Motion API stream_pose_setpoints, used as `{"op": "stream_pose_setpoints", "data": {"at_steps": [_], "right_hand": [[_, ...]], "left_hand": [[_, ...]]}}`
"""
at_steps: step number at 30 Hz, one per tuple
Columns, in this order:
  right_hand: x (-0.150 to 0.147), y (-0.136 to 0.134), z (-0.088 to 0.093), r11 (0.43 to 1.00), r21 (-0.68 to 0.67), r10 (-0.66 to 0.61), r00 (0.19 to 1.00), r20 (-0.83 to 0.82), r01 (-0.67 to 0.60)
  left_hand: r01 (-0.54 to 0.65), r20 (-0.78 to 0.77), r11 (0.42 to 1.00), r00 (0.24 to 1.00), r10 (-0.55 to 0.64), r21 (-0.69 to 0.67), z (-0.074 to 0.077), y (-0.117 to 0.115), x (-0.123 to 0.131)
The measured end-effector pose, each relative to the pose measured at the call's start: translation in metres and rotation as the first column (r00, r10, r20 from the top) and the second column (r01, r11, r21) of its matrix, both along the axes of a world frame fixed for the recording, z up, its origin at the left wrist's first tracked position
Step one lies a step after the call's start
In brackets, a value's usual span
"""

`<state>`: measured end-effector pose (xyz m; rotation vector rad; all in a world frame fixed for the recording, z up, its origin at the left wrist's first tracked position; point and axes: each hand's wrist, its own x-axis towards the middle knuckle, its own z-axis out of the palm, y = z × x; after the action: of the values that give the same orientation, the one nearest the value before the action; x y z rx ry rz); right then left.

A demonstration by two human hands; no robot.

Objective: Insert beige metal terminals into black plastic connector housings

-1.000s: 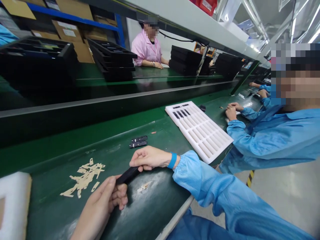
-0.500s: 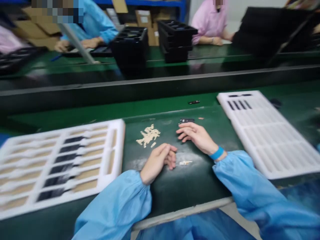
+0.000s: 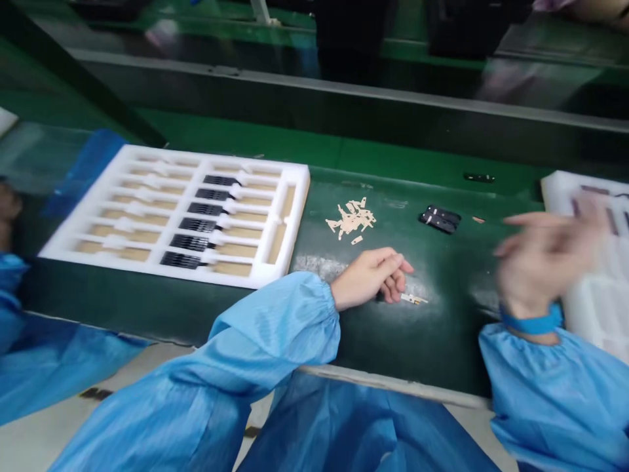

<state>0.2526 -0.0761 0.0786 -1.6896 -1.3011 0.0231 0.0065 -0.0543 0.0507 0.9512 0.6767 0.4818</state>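
Note:
My left hand [image 3: 376,278] rests over the green work surface with its fingers curled in. Whatever those fingers hold, if anything, is hidden. Just past the fingertips lie a few small whitish strips [image 3: 414,299]. A loose pile of small cream-coloured flat pieces [image 3: 351,217] is further up. My right hand [image 3: 545,262], wearing a blue wristband, is smeared by motion beside the right white foam tray [image 3: 584,298]. Its fingers are too blurred to read. Between the hands and further back sit small black oblong parts [image 3: 439,219].
On the left, a white foam tray [image 3: 230,275] holds several black slatted parts [image 3: 199,226] in its slots. One more black part [image 3: 479,177] lies at the back, near a small reddish strip [image 3: 479,219]. Another person's blue sleeve [image 3: 10,282] shows at far left.
The view has swung down and left, so the scene sits further right. My right hand has moved from near the black parts rightward to the right tray. The left hand stays near the whitish strips.

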Motion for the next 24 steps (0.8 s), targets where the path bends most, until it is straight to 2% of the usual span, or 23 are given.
{"op": "stream_pose_setpoints", "data": {"at_steps": [3, 8, 11, 14, 18, 24], "right_hand": [[-0.007, 0.010, -0.017, 0.972, -0.193, 0.177, 0.962, 0.210, -0.137], [-0.002, 0.018, -0.039, 0.962, -0.233, 0.225, 0.897, 0.381, -0.142], [0.003, 0.018, -0.042, 0.947, -0.264, 0.284, 0.864, 0.416, -0.184], [0.002, 0.018, -0.041, 0.955, -0.224, 0.280, 0.848, 0.450, -0.196], [0.001, 0.019, -0.038, 0.962, -0.174, 0.268, 0.866, 0.422, -0.212], [0.007, 0.020, -0.038, 0.951, -0.194, 0.300, 0.874, 0.383, -0.241]], "left_hand": [[-0.008, -0.016, 1.000, 1.000, 0.008, -0.011, 0.003, 0.000, 0.000], [0.007, -0.007, 1.000, 1.000, -0.007, 0.002, 0.004, -0.001, 0.002], [0.009, -0.005, 1.000, 1.000, -0.009, -0.007, 0.003, -0.001, 0.003], [0.004, -0.016, 1.000, 1.000, -0.004, -0.008, 0.002, -0.001, 0.002], [0.010, -0.016, 1.000, 1.000, -0.011, -0.008, 0.001, 0.000, 0.002], [0.005, -0.011, 1.000, 1.000, -0.005, 0.000, 0.002, -0.001, 0.001]]}}
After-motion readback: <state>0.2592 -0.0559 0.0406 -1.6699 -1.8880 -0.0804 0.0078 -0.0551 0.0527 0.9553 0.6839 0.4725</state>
